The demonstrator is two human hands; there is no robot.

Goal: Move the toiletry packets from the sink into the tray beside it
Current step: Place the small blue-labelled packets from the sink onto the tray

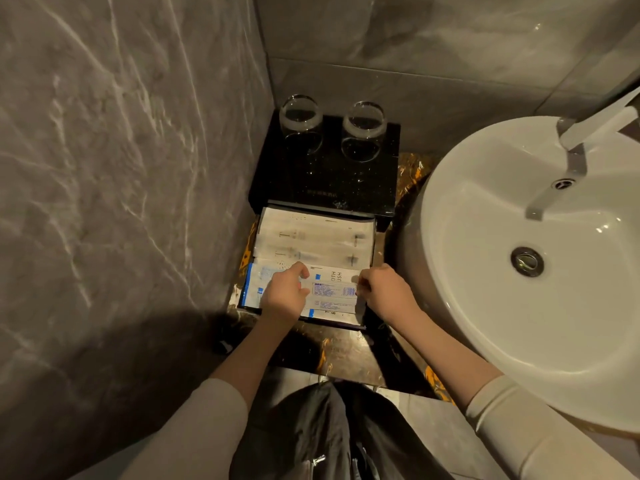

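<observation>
A black tray (373,233) lies on the counter left of the white sink (485,323). Several long toiletry packets fill it: two pale ones (311,237) at the far side and blue-and-white ones (256,282) nearer me. On top lies a white packet with a barcode label (334,293). My left hand (285,294) pinches its left end and my right hand (384,292) pinches its right end, both over the tray's near half. The sink bowl holds no packets that I can see.
Behind the tray a black stand (325,181) carries two upturned glasses (299,117) (363,128). A grey marble wall (121,168) closes the left side. A tap (588,129) reaches over the sink at the top right. The dark counter edge (346,368) lies near me.
</observation>
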